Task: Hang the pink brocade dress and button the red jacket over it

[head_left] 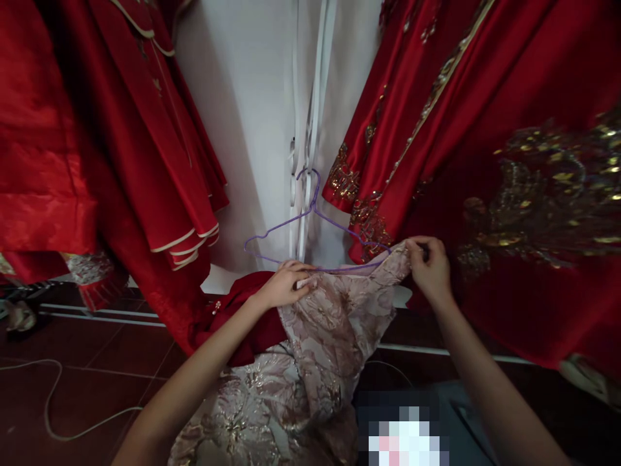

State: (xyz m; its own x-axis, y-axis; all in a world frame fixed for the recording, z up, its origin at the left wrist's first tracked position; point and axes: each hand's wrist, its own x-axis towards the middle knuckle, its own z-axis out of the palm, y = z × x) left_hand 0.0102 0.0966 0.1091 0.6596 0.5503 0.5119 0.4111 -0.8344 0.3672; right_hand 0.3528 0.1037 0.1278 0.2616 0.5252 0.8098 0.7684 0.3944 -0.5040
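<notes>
A pale pink dress [334, 317] with a shiny gold floral pattern hangs down in front of me. A dark red piece of cloth [262, 330] with a small pearl ornament lies along its left side. The purple hanger [314, 206] stands upright above the dress, its right end inside the dress's right shoulder and its left end bare. My right hand [433, 268] pinches that shoulder at the hanger's tip. Lower down, my left hand [286, 285] grips the dress's top edge beside the hanger's bottom bar. Whether the hook rests on anything, I cannot tell.
Red garments [150, 123] hang at the left, and red gowns with gold beading [436, 149] at the right. Between them is a white panel [237, 97] with narrow vertical strips. A pale cable [63, 433] lies on the dark tiled floor; a low white rail [111, 315] runs behind.
</notes>
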